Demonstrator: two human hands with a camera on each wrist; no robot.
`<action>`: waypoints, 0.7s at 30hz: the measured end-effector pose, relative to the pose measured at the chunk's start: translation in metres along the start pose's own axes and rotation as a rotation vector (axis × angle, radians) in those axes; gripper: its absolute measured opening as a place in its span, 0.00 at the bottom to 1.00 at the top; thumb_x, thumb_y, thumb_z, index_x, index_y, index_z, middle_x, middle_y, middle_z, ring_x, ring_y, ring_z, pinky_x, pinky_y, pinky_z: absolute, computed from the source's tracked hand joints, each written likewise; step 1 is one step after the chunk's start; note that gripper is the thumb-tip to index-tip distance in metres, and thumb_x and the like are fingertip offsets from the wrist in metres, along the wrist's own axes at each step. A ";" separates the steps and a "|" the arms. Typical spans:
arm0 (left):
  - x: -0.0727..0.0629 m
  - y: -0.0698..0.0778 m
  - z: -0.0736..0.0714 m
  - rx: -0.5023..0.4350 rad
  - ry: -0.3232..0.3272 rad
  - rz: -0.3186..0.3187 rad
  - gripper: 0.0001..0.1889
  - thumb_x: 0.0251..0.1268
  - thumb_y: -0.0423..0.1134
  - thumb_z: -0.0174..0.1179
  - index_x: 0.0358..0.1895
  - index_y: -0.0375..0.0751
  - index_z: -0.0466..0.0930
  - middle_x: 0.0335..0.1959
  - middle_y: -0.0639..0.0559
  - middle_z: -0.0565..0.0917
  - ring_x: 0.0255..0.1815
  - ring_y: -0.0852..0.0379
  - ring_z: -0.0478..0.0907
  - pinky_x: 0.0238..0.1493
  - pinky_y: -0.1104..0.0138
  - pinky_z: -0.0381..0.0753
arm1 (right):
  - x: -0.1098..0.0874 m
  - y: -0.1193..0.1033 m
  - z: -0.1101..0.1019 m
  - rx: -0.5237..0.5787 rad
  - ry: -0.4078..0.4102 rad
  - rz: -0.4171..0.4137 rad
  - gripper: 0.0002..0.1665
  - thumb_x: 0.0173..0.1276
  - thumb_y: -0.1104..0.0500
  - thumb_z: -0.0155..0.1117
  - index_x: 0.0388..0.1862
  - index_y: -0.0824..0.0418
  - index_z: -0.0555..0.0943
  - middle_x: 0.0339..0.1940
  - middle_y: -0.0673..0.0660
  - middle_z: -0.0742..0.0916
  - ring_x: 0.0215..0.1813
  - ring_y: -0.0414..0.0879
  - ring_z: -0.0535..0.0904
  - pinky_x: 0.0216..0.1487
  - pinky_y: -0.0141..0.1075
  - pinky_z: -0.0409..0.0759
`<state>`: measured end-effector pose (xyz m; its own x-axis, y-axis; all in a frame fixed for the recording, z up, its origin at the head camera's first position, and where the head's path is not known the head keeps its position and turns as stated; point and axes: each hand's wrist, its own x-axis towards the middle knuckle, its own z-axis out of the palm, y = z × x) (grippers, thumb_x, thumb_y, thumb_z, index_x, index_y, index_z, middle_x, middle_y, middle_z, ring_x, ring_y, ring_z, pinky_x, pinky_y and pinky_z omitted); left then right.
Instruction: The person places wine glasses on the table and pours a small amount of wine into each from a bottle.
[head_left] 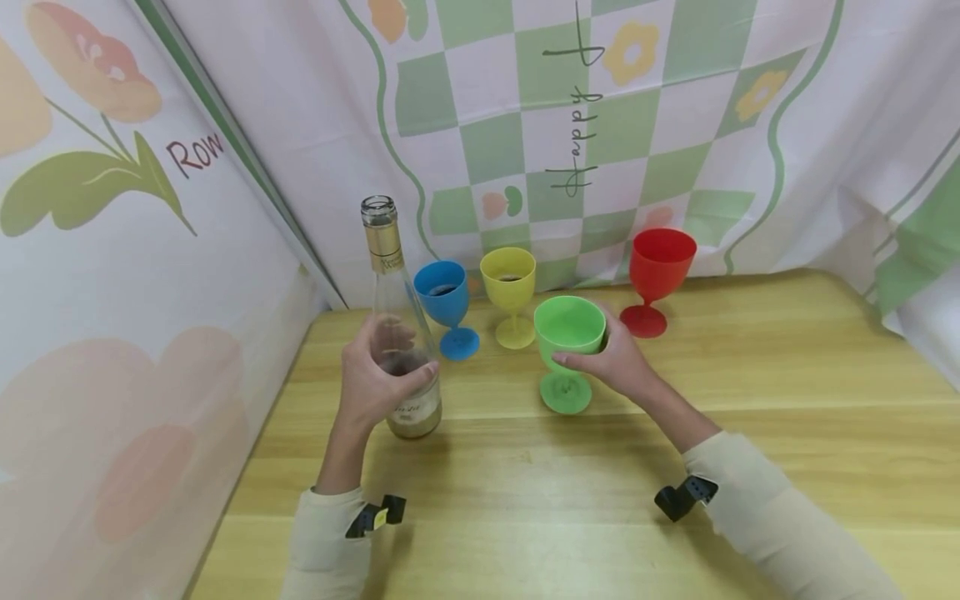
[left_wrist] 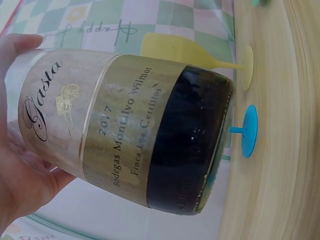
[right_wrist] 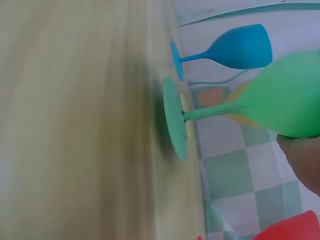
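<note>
My left hand (head_left: 381, 367) grips a clear glass wine bottle (head_left: 408, 404) around its body, thumb across the front. The bottle stands nearly upright with its mouth uncapped; dark liquid shows below the label in the left wrist view. On the right, my right hand (head_left: 618, 358) holds a green goblet (head_left: 567, 333) by its bowl, thumb on the near side. No liquid is visible in that bowl. Whether the bottle or the green goblet touches the table, I cannot tell. Behind them stand a blue goblet (head_left: 444, 300) and a yellow goblet (head_left: 510, 287), each with dark liquid inside.
A red goblet (head_left: 658, 271) stands at the back right, beyond my right hand. The wooden table (head_left: 525, 517) ends at a patterned cloth (head_left: 487, 92) hanging behind the goblets. Another printed cloth (head_left: 150, 333) hangs along the left side.
</note>
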<state>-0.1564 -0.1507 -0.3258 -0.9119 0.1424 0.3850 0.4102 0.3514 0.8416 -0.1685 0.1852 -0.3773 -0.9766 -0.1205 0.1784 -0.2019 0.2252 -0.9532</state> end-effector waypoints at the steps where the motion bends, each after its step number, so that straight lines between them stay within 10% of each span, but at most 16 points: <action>1: 0.000 0.000 0.000 0.000 0.000 0.000 0.30 0.48 0.32 0.75 0.55 0.33 0.73 0.48 0.32 0.85 0.51 0.35 0.84 0.54 0.43 0.84 | -0.001 0.002 0.001 -0.001 -0.002 0.004 0.45 0.59 0.66 0.74 0.74 0.65 0.63 0.65 0.66 0.78 0.62 0.48 0.74 0.56 0.24 0.76; 21: -0.001 0.001 0.001 -0.009 -0.023 -0.015 0.30 0.46 0.32 0.76 0.55 0.36 0.74 0.47 0.36 0.86 0.46 0.39 0.87 0.51 0.46 0.87 | -0.008 0.010 -0.001 0.003 0.014 0.000 0.47 0.59 0.68 0.72 0.74 0.67 0.61 0.65 0.69 0.76 0.59 0.41 0.74 0.55 0.23 0.77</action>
<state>-0.1550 -0.1493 -0.3264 -0.9180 0.1587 0.3634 0.3964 0.3449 0.8508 -0.1632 0.1895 -0.3882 -0.9775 -0.1071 0.1816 -0.2016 0.2224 -0.9539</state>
